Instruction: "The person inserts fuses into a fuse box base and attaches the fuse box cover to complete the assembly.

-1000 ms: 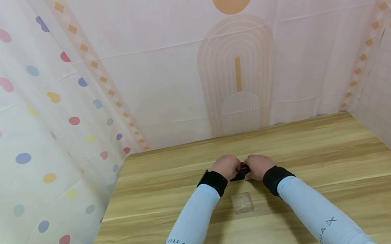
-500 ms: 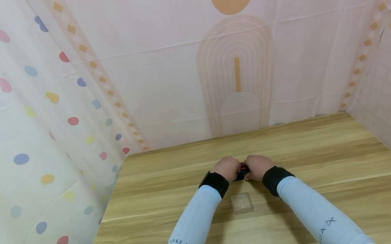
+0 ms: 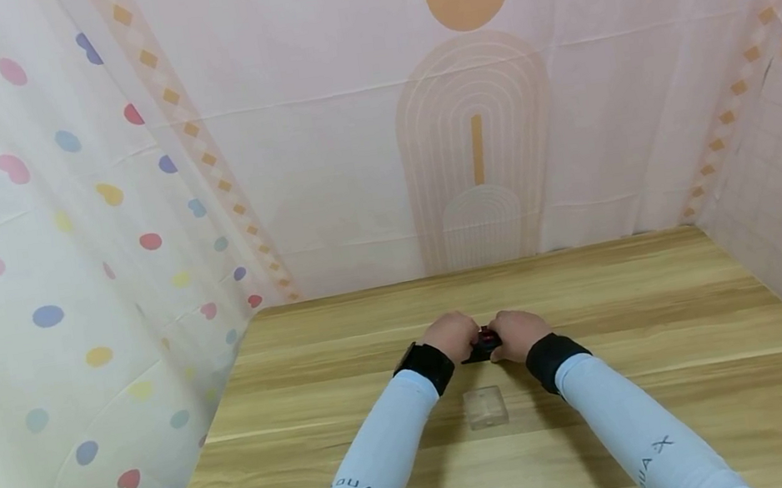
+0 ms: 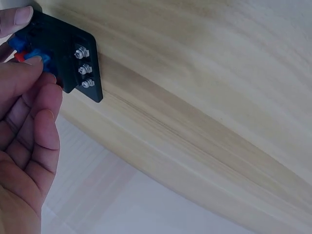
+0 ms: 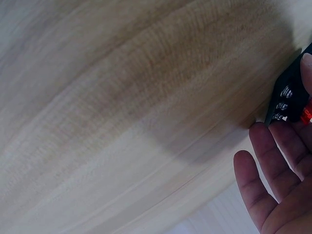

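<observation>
A black fuse block (image 3: pixel 480 354) stands between both hands near the middle of the table. In the left wrist view, the fuse block (image 4: pixel 58 51) shows a row of silver screw terminals (image 4: pixel 85 69) on one side. Blue and red blade fuses sit in it, partly hidden by fingers. My left hand (image 3: pixel 453 334) has its thumb and fingertips pinching a blue blade fuse (image 4: pixel 40 54) at the block. From the other side, my right hand (image 3: pixel 518 332) grips the block, thumb on one edge and fingertips at the other. A red fuse (image 5: pixel 306 113) shows beside the right fingers.
A small clear plastic cover (image 3: pixel 486 407) lies on the wooden table (image 3: pixel 688 402), nearer the body than the block, between the forearms. Patterned curtains (image 3: pixel 318 162) hang behind the table and at both sides.
Both hands stay at the fuse block. The left hand has shifted very slightly, and the head view has moved a little; the clear cover lies where it was.
</observation>
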`<state>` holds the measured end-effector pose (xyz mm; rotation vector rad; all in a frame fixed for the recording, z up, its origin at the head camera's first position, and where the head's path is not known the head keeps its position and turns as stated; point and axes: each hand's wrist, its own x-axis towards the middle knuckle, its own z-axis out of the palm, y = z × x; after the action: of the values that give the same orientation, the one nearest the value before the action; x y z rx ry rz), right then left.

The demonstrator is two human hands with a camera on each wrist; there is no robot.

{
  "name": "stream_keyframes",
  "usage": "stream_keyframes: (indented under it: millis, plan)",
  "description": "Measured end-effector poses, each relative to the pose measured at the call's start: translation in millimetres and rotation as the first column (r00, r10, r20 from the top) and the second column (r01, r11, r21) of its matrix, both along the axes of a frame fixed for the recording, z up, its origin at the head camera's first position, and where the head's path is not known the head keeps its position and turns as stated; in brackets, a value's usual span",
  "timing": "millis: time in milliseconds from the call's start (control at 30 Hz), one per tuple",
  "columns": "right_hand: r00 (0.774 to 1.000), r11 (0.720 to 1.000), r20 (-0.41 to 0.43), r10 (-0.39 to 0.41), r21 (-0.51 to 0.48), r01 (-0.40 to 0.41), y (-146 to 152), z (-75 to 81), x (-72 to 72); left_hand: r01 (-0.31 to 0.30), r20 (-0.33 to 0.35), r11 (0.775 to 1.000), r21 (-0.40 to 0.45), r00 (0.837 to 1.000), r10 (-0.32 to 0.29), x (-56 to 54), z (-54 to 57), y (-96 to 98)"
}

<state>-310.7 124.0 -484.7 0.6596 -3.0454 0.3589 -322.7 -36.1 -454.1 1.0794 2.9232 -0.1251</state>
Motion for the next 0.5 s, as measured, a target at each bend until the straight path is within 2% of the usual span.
stream_keyframes:
  millis: [333, 367, 500]
  plan:
    - [0.999, 1.000, 0.028, -0.016, 0.000, 0.016, -0.9, 1.7, 1.0, -0.008, 0.014, 1.000, 0.005, 1.000, 0.007, -0.2, -1.4, 0.2]
    - [0.999, 1.000, 0.027, -0.016, 0.001, 0.016, -1.0, 1.6, 0.8, 0.006, 0.005, 1.000, 0.018, 1.000, -0.006, -0.6, -2.1, -0.4]
    - [1.000, 1.000, 0.020, -0.012, -0.001, 0.012, -1.1, 1.6, 0.7, -0.003, -0.001, 1.000, 0.024, 1.000, 0.003, -0.2, -1.6, -0.1]
